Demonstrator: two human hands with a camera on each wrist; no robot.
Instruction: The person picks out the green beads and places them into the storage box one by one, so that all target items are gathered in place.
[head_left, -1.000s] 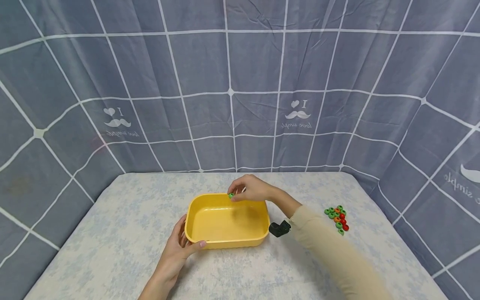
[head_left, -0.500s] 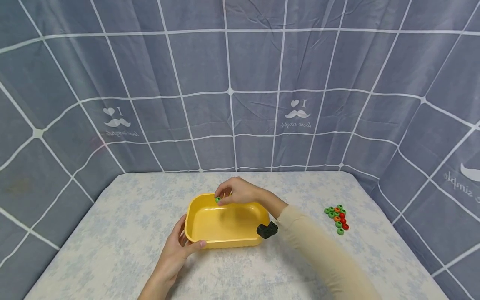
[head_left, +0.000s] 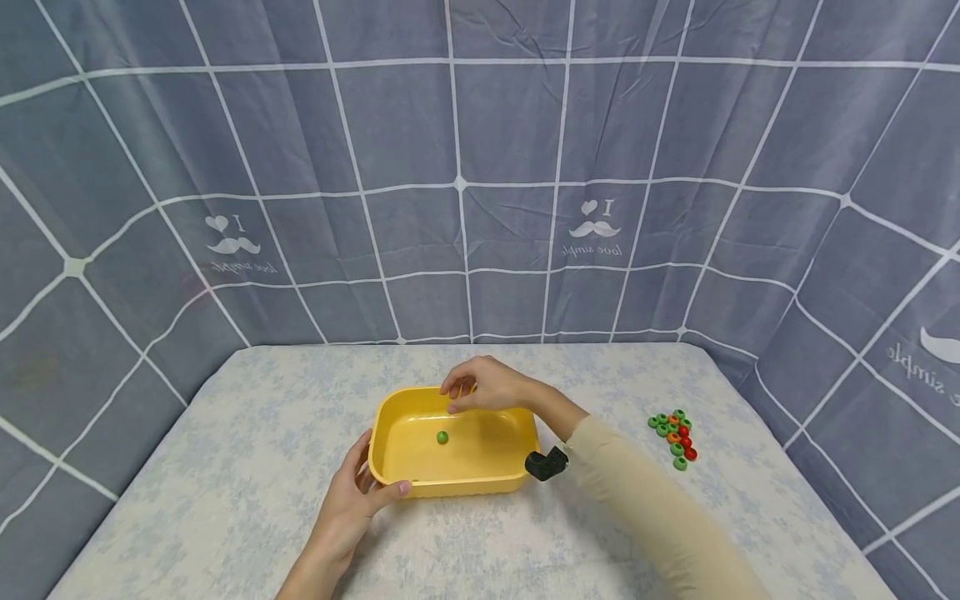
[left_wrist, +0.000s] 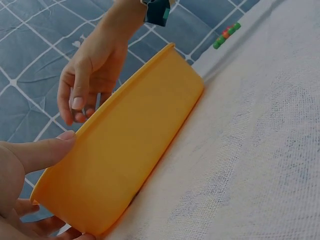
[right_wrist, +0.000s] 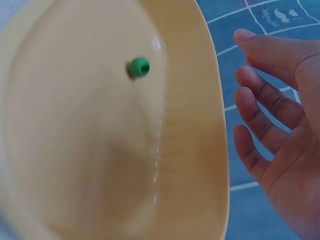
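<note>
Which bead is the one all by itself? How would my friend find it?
Look for the yellow plastic tub in the middle of the pale cloth-covered table. Inside it, on the tub's floor, lies one small round green bead with a hole through it, just below the open right hand. It is the only bead in the tub; the other green, red and orange beads sit bunched together far off to the right.

Green bead in yellow tub

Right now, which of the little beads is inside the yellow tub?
Only the single green bead lies in the yellow tub, below the open right hand. All the other green, red and orange beads sit clustered on the table, far right.
</note>
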